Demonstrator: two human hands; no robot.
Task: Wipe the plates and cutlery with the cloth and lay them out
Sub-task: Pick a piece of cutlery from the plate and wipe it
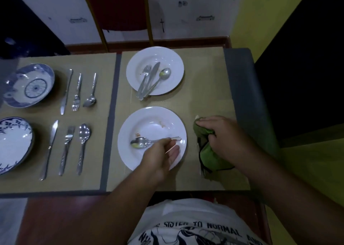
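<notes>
Spoon (138, 143) pinched in left hand (162, 157), cloth (211, 158) clutched in right hand (223, 133)

Near white plate (130, 159), food-smeared, carries a soiled spoon (138, 143), bowl pointing left. Far white plate (174, 58) holds a fork (144, 77), knife (153, 71) and second spoon (164, 73), bunched together. Green cloth (210, 157) sits crumpled just right of the near white plate. Over on the left, far blue plate (29, 85) and near blue plate (13, 144), with far cutlery set (77, 94) and near cutlery set (67, 148) lined up to their right.
</notes>
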